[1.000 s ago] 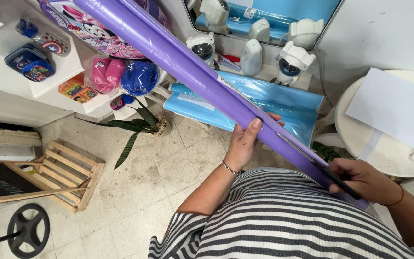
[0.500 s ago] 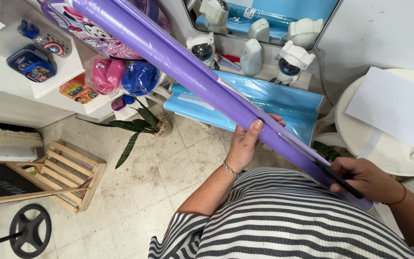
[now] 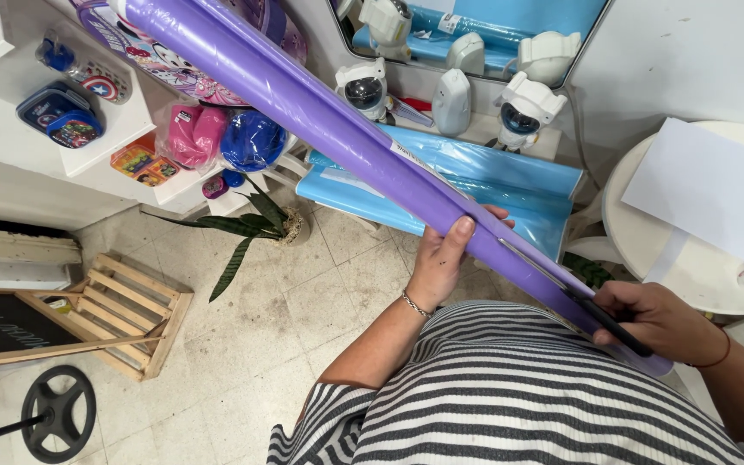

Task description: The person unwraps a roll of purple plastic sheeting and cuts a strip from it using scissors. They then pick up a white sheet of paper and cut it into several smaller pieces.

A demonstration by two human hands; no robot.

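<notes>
Little has shifted: the long purple roll of wrapping paper (image 3: 346, 142) stays slanted across the body, left hand (image 3: 441, 258) gripping mid-length, right hand (image 3: 660, 320) clenching black scissors (image 3: 579, 301) against it; light, easily creased.

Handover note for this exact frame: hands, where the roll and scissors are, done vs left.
Left hand: grips the purple roll from below, thumb on top, holding it slanted up toward the shelves.
Right hand: holds black-handled scissors, blades lying along the roll's top layer near its lower end.
Nearby: blue rolls lie behind the purple one; white round table with a sheet of paper at right.
Done: scissors are set against the purple sheet; how far a cut runs cannot be told.
Left: no cut piece is seen separated yet.
</notes>
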